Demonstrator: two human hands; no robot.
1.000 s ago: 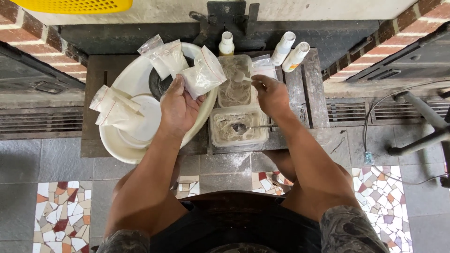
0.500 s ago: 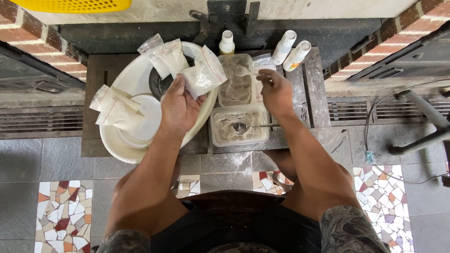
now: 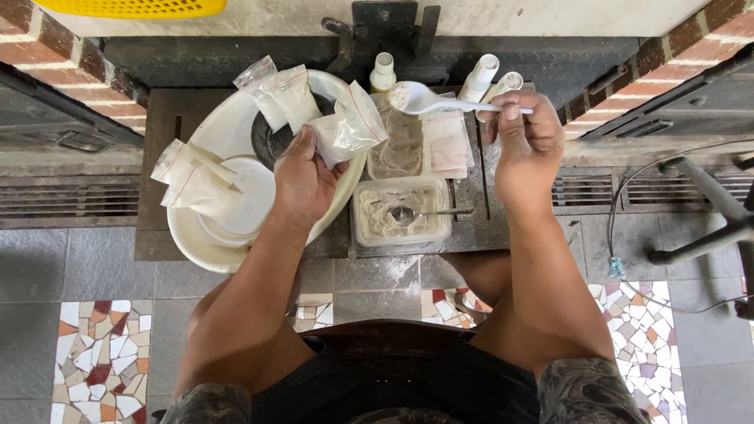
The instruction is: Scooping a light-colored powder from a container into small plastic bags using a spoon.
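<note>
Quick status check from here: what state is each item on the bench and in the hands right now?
left hand: holding a small plastic bag, open, white powder inside
right hand: holding a white plastic spoon, loaded with powder
clear tub: uncovered, powder and a metal spoon inside
bags at the basin: filled
basin: upright

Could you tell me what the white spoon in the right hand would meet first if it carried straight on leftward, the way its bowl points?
Probably the small plastic bag in the left hand; height is unclear.

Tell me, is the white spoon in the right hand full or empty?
Full: the white spoon, held by the right hand, carries a heap of pale powder.
</note>
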